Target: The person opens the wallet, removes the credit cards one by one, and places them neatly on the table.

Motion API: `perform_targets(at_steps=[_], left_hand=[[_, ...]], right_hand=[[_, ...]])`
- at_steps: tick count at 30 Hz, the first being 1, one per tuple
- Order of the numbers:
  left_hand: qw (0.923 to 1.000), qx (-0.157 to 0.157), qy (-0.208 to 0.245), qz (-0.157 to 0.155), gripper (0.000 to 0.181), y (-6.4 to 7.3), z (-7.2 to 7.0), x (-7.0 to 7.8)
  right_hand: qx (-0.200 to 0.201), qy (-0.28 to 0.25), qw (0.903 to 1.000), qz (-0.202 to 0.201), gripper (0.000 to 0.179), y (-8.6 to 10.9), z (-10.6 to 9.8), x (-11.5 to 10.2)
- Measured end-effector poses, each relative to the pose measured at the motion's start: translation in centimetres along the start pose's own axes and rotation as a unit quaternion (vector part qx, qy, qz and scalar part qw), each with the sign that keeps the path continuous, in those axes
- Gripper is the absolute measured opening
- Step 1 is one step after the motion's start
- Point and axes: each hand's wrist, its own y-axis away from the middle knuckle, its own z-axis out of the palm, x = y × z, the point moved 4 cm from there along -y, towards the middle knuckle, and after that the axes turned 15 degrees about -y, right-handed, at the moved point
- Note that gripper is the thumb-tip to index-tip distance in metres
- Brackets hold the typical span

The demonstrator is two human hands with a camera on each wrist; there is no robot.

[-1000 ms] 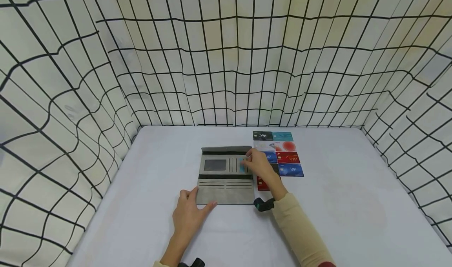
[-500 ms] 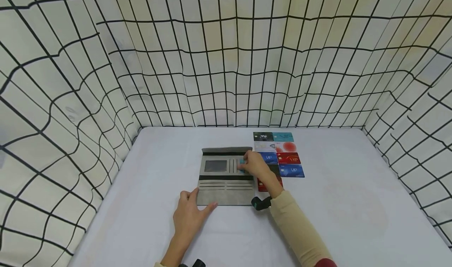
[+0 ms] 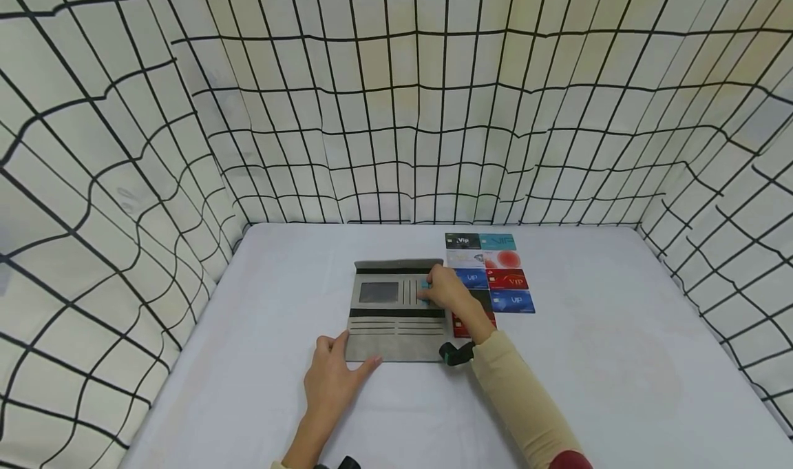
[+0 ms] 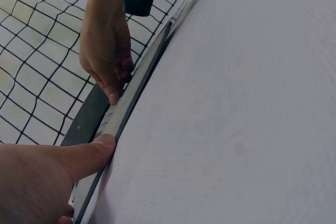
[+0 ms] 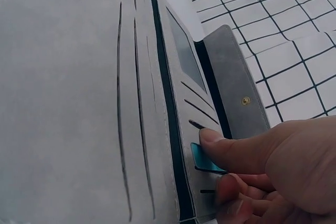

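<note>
A grey wallet (image 3: 396, 348) lies unfolded on the white table, with card slots, a clear window (image 3: 379, 292) and dark fold lines. My left hand (image 3: 333, 376) spreads along its near left corner; in the left wrist view the thumb (image 4: 105, 142) rests on the wallet's edge. Over the slots on the far right part is my right hand (image 3: 449, 291). It pinches a teal card (image 5: 205, 160) between thumb and curled fingers, the card's lower edge at a slot. Part of that card is hidden by the thumb. A gold snap (image 5: 245, 100) shows on the flap.
Right of the wallet several cards lie in two columns, among them a black card (image 3: 462, 240), a teal card (image 3: 498, 242), a red card (image 3: 507, 279) and a blue card (image 3: 511, 301). My right forearm partly covers the nearest ones. Black netting (image 3: 415, 128) over white cloth surrounds the table.
My right hand has shifted slightly left with the teal card over the slots, then stayed nearly still. The left hand keeps its place at the wallet's corner.
</note>
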Motion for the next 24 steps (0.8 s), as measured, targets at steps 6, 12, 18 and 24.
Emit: perform_targets(at_steps=[6, 12, 18, 24], left_hand=[[1.0000, 0.001, 0.000, -0.002, 0.086, -0.02, 0.05, -0.08], [1.0000, 0.001, 0.001, -0.004, 0.085, 0.01, 0.16, -0.10], [1.0000, -0.001, 0.003, -0.003, 0.084, 0.04, 0.19, -0.08], [1.0000, 0.001, 0.001, -0.001, 0.084, 0.01, 0.17, -0.09]], right_hand=[[-0.006, -0.014, 0.9998, 0.012, 0.037, 0.19, -0.01, -0.12], [-0.007, -0.044, 0.9988, 0.022, 0.037, 0.29, 0.11, 0.06], [0.004, -0.064, 0.9976, 0.025, 0.034, 0.26, 0.31, 0.58], [0.009, -0.096, 0.9951, 0.023, 0.032, 0.38, 0.28, 0.85]])
